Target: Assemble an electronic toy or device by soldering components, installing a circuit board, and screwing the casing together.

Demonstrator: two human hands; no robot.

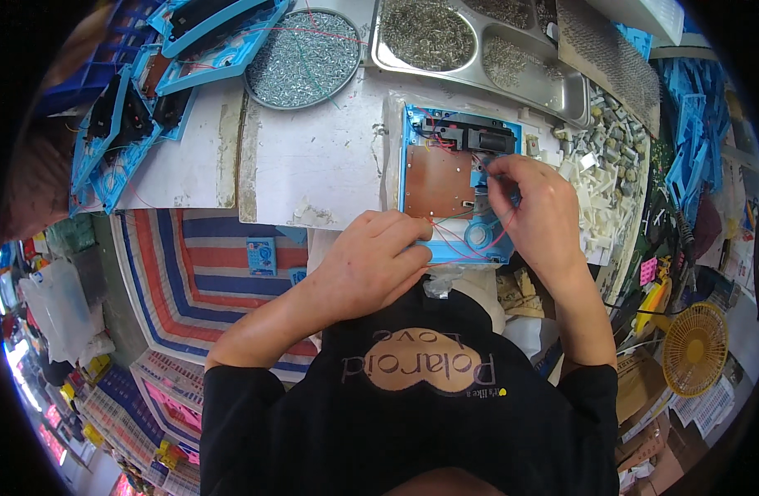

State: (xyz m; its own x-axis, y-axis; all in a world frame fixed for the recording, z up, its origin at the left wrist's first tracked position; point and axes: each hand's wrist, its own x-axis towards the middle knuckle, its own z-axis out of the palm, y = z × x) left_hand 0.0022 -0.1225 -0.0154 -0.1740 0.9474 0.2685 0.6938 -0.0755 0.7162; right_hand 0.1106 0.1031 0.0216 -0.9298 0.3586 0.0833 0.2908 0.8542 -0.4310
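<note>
A blue plastic casing [402, 161] lies open at the table's edge in front of me. In it are a brown circuit board [435, 178], a black part [488, 140] along the far side, thin red wires and a round blue ring [478, 236] near its close right corner. My left hand [371, 260] is closed at the casing's near left corner, fingers curled over its edge beside the red wires. My right hand [543, 207] reaches over the right side with thumb and forefinger pinched above the board's right edge; its fingers hide whatever is between them.
Beyond the casing stand a round tray of screws [303, 62] and a metal compartment tray [487, 80] of small metal parts. White plastic pieces [590, 198] are heaped at right. More blue casings [135, 124] sit far left. A yellow fan [695, 347] is at lower right.
</note>
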